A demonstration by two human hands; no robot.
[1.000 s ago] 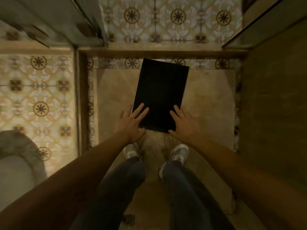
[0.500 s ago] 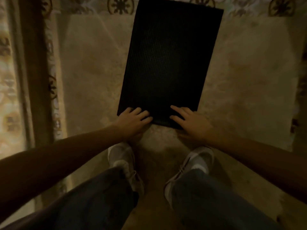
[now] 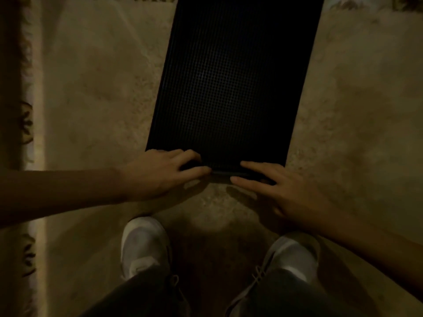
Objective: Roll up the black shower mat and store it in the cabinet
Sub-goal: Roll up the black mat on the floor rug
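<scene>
A black shower mat (image 3: 233, 81) with a fine grid texture lies flat on the beige stone floor, slightly skewed, its far end cut off by the top of the view. My left hand (image 3: 160, 172) rests on the mat's near left corner, fingers curled over the edge. My right hand (image 3: 279, 191) sits at the near right corner, fingers spread, fingertips on the edge. The near edge between the hands looks slightly lifted. No cabinet is in view.
My two white sneakers (image 3: 144, 245) (image 3: 293, 257) stand just behind the mat's near edge. A patterned tile border (image 3: 26, 124) runs along the left side of the floor. The scene is dim.
The view has dropped closer to the floor. Both hands have moved from hovering above the mat to pressing on its near edge, and the left fingers have curled over it.
</scene>
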